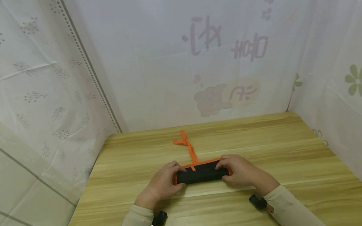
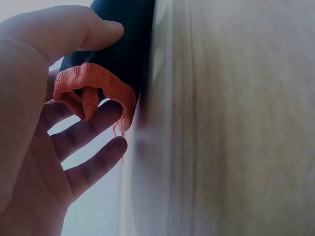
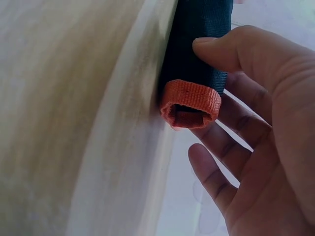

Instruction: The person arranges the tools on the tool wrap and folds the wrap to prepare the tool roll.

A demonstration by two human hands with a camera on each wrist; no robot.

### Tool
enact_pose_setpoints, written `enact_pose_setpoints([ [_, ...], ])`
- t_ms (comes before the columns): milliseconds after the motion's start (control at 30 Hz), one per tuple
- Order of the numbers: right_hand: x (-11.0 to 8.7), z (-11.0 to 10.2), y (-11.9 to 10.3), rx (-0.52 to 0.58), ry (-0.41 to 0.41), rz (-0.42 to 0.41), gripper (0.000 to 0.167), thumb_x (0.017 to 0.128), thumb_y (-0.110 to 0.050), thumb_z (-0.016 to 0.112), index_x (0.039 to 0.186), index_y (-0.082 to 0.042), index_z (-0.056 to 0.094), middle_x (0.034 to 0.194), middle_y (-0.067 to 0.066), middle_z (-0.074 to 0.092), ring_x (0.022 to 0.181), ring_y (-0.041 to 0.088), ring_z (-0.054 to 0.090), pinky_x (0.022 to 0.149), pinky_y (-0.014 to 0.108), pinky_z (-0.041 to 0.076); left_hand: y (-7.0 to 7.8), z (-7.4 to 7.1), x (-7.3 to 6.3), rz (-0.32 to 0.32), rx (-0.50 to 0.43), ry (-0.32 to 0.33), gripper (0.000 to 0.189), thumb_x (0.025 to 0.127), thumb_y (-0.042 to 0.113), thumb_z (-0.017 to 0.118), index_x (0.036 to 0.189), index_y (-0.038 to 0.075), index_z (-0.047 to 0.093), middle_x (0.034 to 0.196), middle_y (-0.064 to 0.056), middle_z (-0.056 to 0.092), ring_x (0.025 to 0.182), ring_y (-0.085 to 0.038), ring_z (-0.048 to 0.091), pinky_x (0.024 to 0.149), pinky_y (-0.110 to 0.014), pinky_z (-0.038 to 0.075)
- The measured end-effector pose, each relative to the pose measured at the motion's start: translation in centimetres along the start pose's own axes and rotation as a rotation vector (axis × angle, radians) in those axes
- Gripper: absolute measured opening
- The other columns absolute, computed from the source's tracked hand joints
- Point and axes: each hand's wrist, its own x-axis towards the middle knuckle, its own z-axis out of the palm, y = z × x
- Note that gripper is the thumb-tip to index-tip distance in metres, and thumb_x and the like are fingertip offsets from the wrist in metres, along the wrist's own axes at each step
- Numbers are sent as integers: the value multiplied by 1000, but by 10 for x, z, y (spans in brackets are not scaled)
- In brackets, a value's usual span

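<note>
A black cloth roll (image 1: 203,174) with orange edging lies crosswise on the wooden table, rolled into a flat tube. My left hand (image 1: 165,183) grips its left end, thumb on the near side and fingers over the top. At the opposite end, my right hand (image 1: 241,171) holds the roll in the same way. From its far edge an orange ribbon tie (image 1: 191,153) stretches away over the table, splitting into two tails. In the wrist views, the orange-trimmed left end (image 2: 93,78) and right end (image 3: 192,98) show curled, hollow openings beside the palms.
The wooden table (image 1: 210,212) reaches back to a printed white curtain (image 1: 156,57), with more patterned cloth hanging on the left (image 1: 34,87) and right (image 1: 347,111). Dark wrist cameras stick out inward from the left sleeve (image 1: 131,223) and the right sleeve (image 1: 291,208).
</note>
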Motion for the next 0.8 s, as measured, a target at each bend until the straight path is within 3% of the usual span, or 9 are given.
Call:
enact_pose_setpoints([
  [100,0,-1,1,19,-9,-4,31,90,-18,84,119,-22,76,105,-12,63,70,5,49,66,27,48,-1,-1,0,11,-23,-9,37,92,28,82,125,17,71,116,5,63,99,-11,58,91,-37,54],
  [333,-2,-2,-1,78,-28,20,27,94,-14,79,120,-21,75,101,-13,61,65,5,48,62,27,47,-1,-2,0,-5,-47,-10,37,94,29,78,130,21,69,118,10,66,100,-9,59,91,-38,53],
  [567,-4,-4,-3,153,-31,91,24,97,-15,76,119,-24,70,110,-12,68,98,8,63,83,36,55,-2,-2,-1,-38,-63,16,36,95,30,78,128,23,65,113,12,65,91,-7,56,82,-32,50],
  [800,-3,-6,-2,180,-54,92,20,99,-15,74,118,-21,69,101,-13,67,90,6,63,77,32,55,-2,-1,-1,-15,-87,51,37,96,27,78,130,16,69,120,5,63,94,-8,55,83,-33,51],
])
